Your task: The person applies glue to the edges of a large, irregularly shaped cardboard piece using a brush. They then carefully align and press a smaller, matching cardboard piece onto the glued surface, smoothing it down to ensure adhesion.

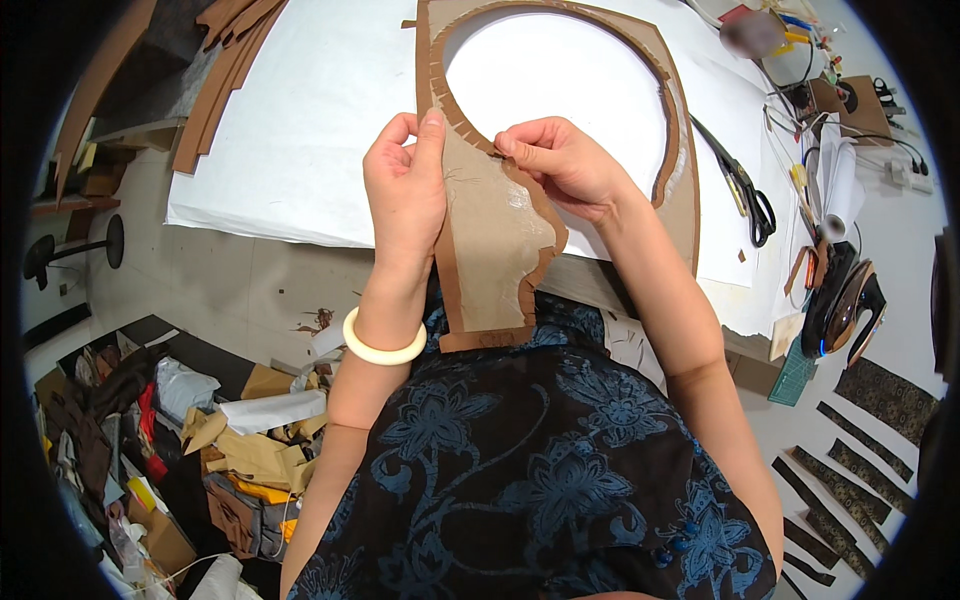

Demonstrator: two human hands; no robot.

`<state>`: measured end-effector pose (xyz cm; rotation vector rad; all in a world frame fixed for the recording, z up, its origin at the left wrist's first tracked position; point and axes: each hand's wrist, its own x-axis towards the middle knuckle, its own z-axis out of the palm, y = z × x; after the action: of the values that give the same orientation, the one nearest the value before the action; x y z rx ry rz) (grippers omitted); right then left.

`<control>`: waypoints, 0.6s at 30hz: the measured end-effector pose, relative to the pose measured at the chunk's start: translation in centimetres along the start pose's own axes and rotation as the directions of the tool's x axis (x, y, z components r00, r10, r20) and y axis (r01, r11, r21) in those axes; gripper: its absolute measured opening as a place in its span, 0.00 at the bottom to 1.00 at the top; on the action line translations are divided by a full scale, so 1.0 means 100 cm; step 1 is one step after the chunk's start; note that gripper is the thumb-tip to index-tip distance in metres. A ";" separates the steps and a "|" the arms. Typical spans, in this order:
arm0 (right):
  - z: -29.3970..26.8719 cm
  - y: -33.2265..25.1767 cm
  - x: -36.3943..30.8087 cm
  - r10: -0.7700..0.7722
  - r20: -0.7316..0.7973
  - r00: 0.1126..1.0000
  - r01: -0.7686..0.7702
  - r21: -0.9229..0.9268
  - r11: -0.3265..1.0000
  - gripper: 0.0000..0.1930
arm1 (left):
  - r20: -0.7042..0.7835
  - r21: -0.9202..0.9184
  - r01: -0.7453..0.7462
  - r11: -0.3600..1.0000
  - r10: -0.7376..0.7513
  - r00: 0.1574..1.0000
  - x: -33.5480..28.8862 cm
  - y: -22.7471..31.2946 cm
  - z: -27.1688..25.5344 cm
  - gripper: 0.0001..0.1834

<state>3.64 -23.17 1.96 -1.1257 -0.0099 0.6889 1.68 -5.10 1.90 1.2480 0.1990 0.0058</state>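
A flat tan panel [485, 245] with a large curved opening lies partly on the white-covered table, its narrow end hanging toward my lap. Brown edging [455, 120], snipped into small tabs, runs round the curve. Along the wavy right edge of the narrow part are shiny, glue-like patches. My left hand [405, 175] is closed on the panel's left edge, thumb on top. Just right of it, my right hand [565, 165] pinches the brown edging at the lower rim of the opening. Its lower fingers are partly hidden behind the panel.
Black-handled scissors [740, 185] lie right of the panel. Further right are an iron [855, 310], a white paper roll [840, 195] and cables. Brown strips [225, 90] lie at the table's left edge. Below left is a heap of scraps [240, 450]; dark patterned strips [840, 500] lie lower right.
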 end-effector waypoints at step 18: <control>0.029 -0.018 -0.027 -0.127 -0.217 0.968 0.040 -0.364 0.930 0.18 | 0.017 -0.051 -0.028 0.998 0.029 0.999 -0.001 0.002 0.008 0.13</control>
<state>1.36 -22.64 5.61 -1.5462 0.0212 0.4808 1.68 -5.81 2.30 1.1995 0.1646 0.0246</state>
